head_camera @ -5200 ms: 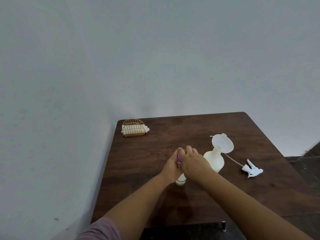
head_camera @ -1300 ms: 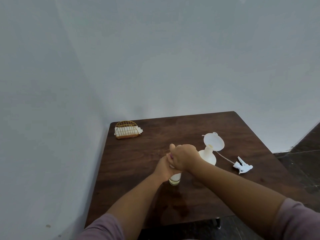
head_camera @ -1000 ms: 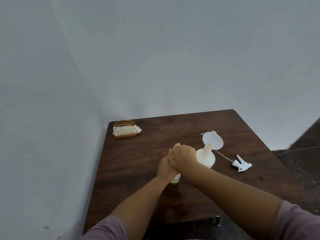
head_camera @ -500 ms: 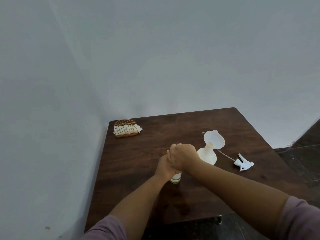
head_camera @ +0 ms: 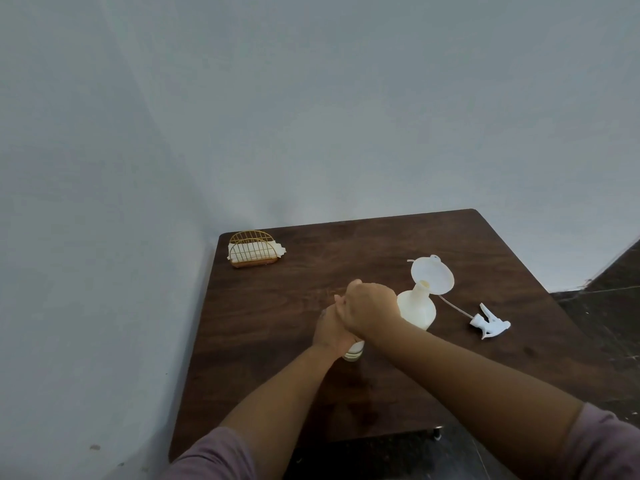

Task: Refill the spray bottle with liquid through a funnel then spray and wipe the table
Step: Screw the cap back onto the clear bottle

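A small white refill bottle (head_camera: 354, 352) stands on the dark wooden table (head_camera: 277, 323). My left hand (head_camera: 330, 329) grips its body. My right hand (head_camera: 370, 308) is curled over its top and hides the cap. Just to the right stands the white spray bottle (head_camera: 417, 308) with a white funnel (head_camera: 433, 274) tilted in its neck. The white spray head (head_camera: 490, 322) with its thin tube lies flat on the table further right.
A gold wire holder with white napkins (head_camera: 253, 251) stands at the table's far left corner, close to the grey wall. The table's right edge borders a dark floor (head_camera: 616, 299).
Both hands have stayed on the small bottle. My right hand has turned a little on its top, and a purple cap seen earlier is now covered.
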Demonstrator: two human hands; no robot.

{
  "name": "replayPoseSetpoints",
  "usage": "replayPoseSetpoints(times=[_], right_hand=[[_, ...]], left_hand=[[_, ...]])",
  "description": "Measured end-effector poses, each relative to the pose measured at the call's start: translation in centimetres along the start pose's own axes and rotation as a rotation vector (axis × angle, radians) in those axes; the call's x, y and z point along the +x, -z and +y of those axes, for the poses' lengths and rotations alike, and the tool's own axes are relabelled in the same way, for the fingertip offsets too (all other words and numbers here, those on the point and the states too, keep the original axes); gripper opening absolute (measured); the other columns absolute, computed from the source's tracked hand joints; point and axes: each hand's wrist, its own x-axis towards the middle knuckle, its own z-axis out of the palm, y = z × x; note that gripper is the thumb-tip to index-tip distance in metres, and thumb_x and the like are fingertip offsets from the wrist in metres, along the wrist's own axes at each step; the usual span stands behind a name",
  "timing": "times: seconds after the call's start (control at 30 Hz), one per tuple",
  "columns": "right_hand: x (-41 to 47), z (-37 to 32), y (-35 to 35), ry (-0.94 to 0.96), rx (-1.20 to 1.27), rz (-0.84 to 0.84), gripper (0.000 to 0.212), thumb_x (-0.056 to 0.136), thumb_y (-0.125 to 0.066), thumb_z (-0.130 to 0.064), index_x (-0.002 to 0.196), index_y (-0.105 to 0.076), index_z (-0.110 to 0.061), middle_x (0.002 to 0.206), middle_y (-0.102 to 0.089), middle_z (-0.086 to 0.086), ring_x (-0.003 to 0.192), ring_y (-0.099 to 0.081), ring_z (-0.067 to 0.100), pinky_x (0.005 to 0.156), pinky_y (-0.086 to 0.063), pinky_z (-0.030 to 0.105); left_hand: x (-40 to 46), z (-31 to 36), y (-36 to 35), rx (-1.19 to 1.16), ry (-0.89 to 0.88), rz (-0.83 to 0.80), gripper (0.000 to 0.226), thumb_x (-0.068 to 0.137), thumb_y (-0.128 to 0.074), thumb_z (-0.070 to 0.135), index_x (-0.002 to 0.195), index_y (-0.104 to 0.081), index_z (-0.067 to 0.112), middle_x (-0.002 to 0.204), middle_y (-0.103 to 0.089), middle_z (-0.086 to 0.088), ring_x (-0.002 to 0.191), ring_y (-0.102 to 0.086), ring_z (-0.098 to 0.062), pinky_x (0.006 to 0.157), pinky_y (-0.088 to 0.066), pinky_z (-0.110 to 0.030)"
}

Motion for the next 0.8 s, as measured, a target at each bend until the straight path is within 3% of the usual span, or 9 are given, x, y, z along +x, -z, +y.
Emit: replayPoseSetpoints(times=[0.1,0.23,0.33,0.4,0.5,0.57,0.63,0.8], right_hand=[[0.1,0.0,0.1,0.076,-0.060,-0.007,0.040,0.098,-0.032,-0.047,0.082,-0.050,-0.015,0.060,-0.047,-0.006,0.056,-0.050,0.010,0.057,-0.041,0.024],[-0.4,0.0,0.2,-0.047,-0.026,0.018,0.041,0.099,-0.031,-0.045,0.079,-0.049,-0.014,0.064,-0.052,-0.002,0.059,-0.053,0.015,0.057,-0.042,0.026],[-0.4,0.6,0.6,-0.041,0.051,-0.015,0.046,0.095,-0.034,-0.058,0.080,-0.051,-0.018,0.060,-0.048,-0.007,0.058,-0.051,0.009,0.058,-0.042,0.025],[-0.4,0.9,0.6,-0.003,0.082,-0.058,0.052,0.090,-0.033,-0.067,0.099,-0.051,-0.018,0.067,-0.050,-0.008,0.062,-0.052,0.008,0.061,-0.044,0.025],[-0.5,1.8,0.5,0.000,0.235,-0.177,0.068,0.085,-0.044,-0.069,0.131,-0.034,-0.020,0.093,-0.060,-0.003,0.078,-0.057,0.013,0.072,-0.049,0.027],[-0.5,2.9,0.4,-0.026,0.398,-0.281,0.083,0.075,-0.065,-0.064,0.137,-0.027,-0.025,0.116,-0.059,0.001,0.098,-0.060,0.018,0.086,-0.052,0.033],[-0.5,4.0,0.3,-0.069,0.559,-0.382,0.095,0.064,-0.082,-0.049,0.138,-0.026,-0.028,0.126,-0.052,0.001,0.111,-0.055,0.020,0.095,-0.050,0.036],[-0.8,4.5,-0.9,-0.151,0.694,-0.461,0.089,0.058,-0.089,-0.016,0.132,-0.040,-0.025,0.126,-0.053,0.001,0.117,-0.052,0.021,0.100,-0.044,0.035]], left_hand=[[-0.1,-0.3,-0.1,-0.052,0.027,0.022,0.033,0.085,-0.070,0.024,0.114,-0.062,0.012,0.104,-0.071,-0.007,0.104,-0.064,-0.020,0.091,-0.053,-0.035],[0.0,-0.2,-0.9,-0.014,-0.010,0.076,0.046,0.090,-0.064,0.030,0.130,-0.052,0.011,0.109,-0.070,-0.008,0.107,-0.064,-0.021,0.094,-0.051,-0.035],[0.1,-0.2,-0.7,0.069,-0.092,0.044,0.041,0.088,-0.064,0.031,0.124,-0.053,0.014,0.111,-0.068,-0.008,0.107,-0.063,-0.022,0.094,-0.046,-0.033],[0.2,-0.4,-0.4,0.059,-0.140,0.020,0.042,0.087,-0.066,0.030,0.124,-0.053,0.018,0.116,-0.065,-0.005,0.110,-0.061,-0.021,0.095,-0.046,-0.033],[0.1,-1.3,-0.5,-0.071,-0.154,0.012,0.060,0.076,-0.078,0.036,0.128,-0.049,0.023,0.122,-0.060,0.003,0.114,-0.058,-0.015,0.095,-0.049,-0.031],[-0.2,-2.1,-0.5,-0.149,-0.152,0.017,0.078,0.063,-0.086,0.045,0.128,-0.045,0.028,0.123,-0.059,0.008,0.113,-0.056,-0.010,0.095,-0.050,-0.029],[-0.1,-2.7,-0.3,-0.173,-0.141,-0.020,0.085,0.056,-0.089,0.045,0.128,-0.043,0.032,0.125,-0.057,0.010,0.114,-0.053,-0.009,0.097,-0.049,-0.031],[0.2,-3.7,0.7,-0.146,-0.140,-0.122,0.067,0.066,-0.086,0.031,0.123,-0.052,0.025,0.122,-0.059,0.004,0.112,-0.058,-0.015,0.094,-0.051,-0.035]])
